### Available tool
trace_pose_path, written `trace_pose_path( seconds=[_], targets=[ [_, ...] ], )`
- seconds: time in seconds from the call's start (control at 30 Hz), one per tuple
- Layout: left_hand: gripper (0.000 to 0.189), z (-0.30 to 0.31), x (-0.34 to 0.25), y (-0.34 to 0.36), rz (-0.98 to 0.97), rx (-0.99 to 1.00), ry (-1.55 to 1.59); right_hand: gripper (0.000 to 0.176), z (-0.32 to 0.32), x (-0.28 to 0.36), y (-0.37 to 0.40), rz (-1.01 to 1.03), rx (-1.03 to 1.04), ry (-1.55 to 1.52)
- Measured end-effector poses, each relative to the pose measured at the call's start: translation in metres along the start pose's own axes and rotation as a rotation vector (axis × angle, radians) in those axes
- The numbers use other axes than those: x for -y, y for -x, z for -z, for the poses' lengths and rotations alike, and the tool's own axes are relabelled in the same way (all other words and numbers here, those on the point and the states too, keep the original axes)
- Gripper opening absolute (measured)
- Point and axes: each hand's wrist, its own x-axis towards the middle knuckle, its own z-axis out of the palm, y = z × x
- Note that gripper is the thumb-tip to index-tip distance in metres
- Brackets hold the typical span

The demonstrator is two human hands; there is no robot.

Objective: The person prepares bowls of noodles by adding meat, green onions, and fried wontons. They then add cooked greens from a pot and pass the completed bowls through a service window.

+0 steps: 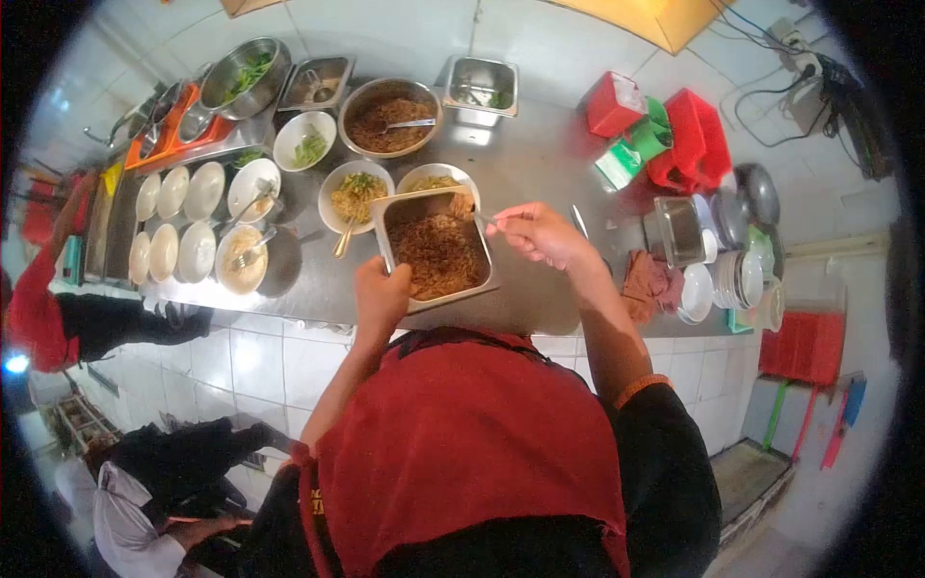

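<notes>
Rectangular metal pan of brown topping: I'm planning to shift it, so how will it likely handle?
The pan is probably rigid, given its metallic sheen. The brown topping inside likely adds weight and, looking loose, may slide if tilted.

A commercial kitchen. The counter (544,159) bears food pans (482,75) and 2 rows of bowls (198,250); white tiles (405,34) rise behind it.
</notes>
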Motion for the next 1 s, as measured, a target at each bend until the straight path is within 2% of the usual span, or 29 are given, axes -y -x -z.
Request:
trace_pose_path(
  seconds=[0.13, 0.2, 0.27, 0.3, 0.37, 0.4, 0.5, 0.53, 0.57, 0.6, 0.63, 0.67, 0.7, 0.73, 0.77, 0.83, 0.87, 0.9, 0.93, 0.97, 1.0],
  targets=[
    [0.017, 0.046, 0.028, 0.017, 0.136, -0.110, 0.013, 0.021, -0.004, 0.003, -0.025, 0.102, -0.094, -0.030],
    [0.016, 0.067, 0.037, 0.029, 0.118, -0.202, 0.234, 0.021, -0.008, -0.015, -0.049, 0.149, -0.131, -0.041],
    [0.016, 0.086, 0.048, 0.040, 0.099, -0.229, 0.313, 0.021, -0.018, -0.046, -0.080, 0.570, -0.463, 0.553],
    [0.017, 0.093, 0.053, 0.044, 0.077, -0.245, 0.394, 0.021, -0.029, -0.050, -0.084, 0.571, -0.450, 0.553],
    [0.017, 0.102, 0.059, 0.049, 0.091, -0.290, 0.460, 0.025, -0.049, -0.064, -0.087, 0.589, -0.821, 1.145],
    [0.016, 0.106, 0.063, 0.050, 0.089, -0.317, 0.479, 0.025, -0.054, -0.075, -0.092, 0.694, -0.927, 1.157],
    [0.013, 0.107, 0.062, 0.056, 0.082, -0.365, 0.492, 0.023, -0.061, -0.066, -0.084, 0.736, -0.962, 0.973],
    [0.012, 0.105, 0.060, 0.059, 0.083, -0.377, 0.483, 0.023, -0.067, -0.056, -0.075, 0.739, -0.948, 0.975],
    [0.012, 0.103, 0.062, 0.061, 0.090, -0.388, 0.481, 0.025, -0.076, -0.038, -0.058, 0.793, -0.812, 0.886],
    [0.010, 0.100, 0.064, 0.060, 0.056, -0.363, 0.367, 0.027, -0.084, -0.025, -0.045, 0.842, -0.679, 0.794],
    [0.009, 0.095, 0.064, 0.059, 0.021, -0.334, 0.253, 0.027, -0.092, -0.017, -0.035, 0.840, -0.671, 0.792],
    [0.011, 0.090, 0.058, 0.057, -0.066, -0.343, 0.046, 0.025, -0.104, -0.013, -0.027, 0.804, -0.497, 0.878],
    [0.011, 0.084, 0.048, 0.056, -0.062, -0.343, 0.045, 0.024, -0.113, -0.013, -0.023, 0.763, -0.322, 0.958],
    [0.013, 0.077, 0.038, 0.055, -0.107, -0.322, -0.019, 0.023, -0.121, -0.019, -0.027, 0.671, -0.268, 1.101],
    [0.016, 0.070, 0.033, 0.053, -0.151, -0.300, -0.083, 0.023, -0.130, -0.021, -0.031, 0.667, -0.264, 1.103],
    [0.019, 0.056, 0.046, 0.045, -0.174, -0.294, -0.084, 0.020, -0.148, -0.025, -0.038, 0.415, -0.313, 1.372],
    [0.022, 0.051, 0.047, 0.043, -0.207, -0.289, -0.087, 0.020, -0.152, -0.030, -0.040, 0.414, -0.311, 1.375],
    [0.022, 0.046, 0.046, 0.043, -0.208, -0.291, -0.083, 0.020, -0.153, -0.035, -0.044, 0.358, -0.220, 1.413],
    [0.024, 0.042, 0.044, 0.044, -0.170, -0.287, -0.067, 0.019, -0.153, -0.041, -0.048, 0.302, -0.129, 1.451],
    [0.025, 0.039, 0.042, 0.043, -0.132, -0.282, -0.051, 0.019, -0.149, -0.047, -0.054, 0.303, -0.129, 1.457],
    [0.026, 0.039, 0.046, 0.040, -0.170, -0.288, -0.044, 0.020, -0.144, -0.053, -0.061, 0.325, -0.046, 1.363]
  ],
)
